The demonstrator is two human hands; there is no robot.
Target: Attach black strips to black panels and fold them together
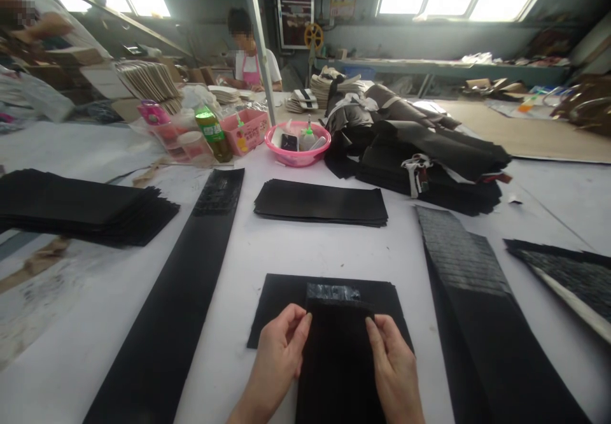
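Observation:
Between my two hands is a long black strip of sheet material (338, 367). My left hand (282, 347) pinches its left edge near the far corner. On the opposite edge, my right hand (392, 360) pinches the right far corner. Beneath the strip lies a wider black rectangular panel (277, 303) on the white table. A shiny, wet-looking patch (333, 292) shows just beyond the strip's far end. The near end of the strip runs out of view.
A long black strip (191, 284) lies to the left, more strips (491, 309) to the right. Ahead are a black panel stack (322, 202), a pink basin (298, 156), a green-labelled bottle (212, 134) and piled dark material (429, 150). Another stack (71, 204) sits far left. A person (258, 61) works behind.

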